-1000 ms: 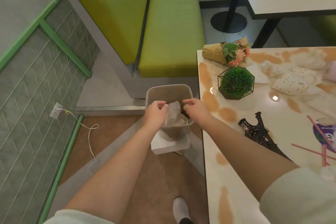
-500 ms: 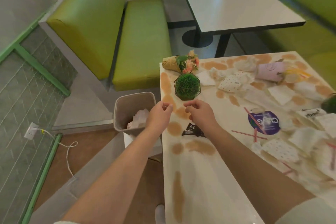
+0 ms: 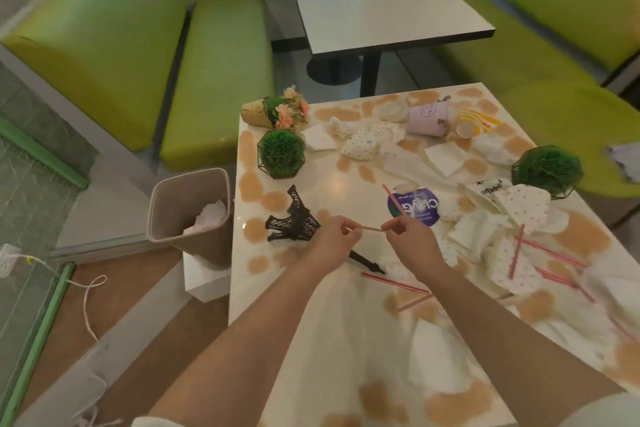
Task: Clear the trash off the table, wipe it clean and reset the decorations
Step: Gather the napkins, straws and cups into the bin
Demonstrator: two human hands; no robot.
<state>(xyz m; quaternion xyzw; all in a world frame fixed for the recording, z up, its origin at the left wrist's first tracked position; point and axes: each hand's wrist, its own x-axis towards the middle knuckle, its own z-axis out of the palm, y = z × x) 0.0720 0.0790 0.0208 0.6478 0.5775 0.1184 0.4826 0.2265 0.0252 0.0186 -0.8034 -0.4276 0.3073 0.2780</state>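
Head view: straw [image 3: 372,229] pinched between left hand [image 3: 334,236] and right hand [image 3: 410,241]; probably light, bendy; best gripped mid-length.

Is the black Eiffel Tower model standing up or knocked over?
Knocked over. The Eiffel Tower model lies flat on the table, legs toward the trash bin, spire tip emerging beyond the left hand.

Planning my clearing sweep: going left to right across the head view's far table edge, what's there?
flower bouquet → lilac cup → yellow striped cup, both cups tipped over.
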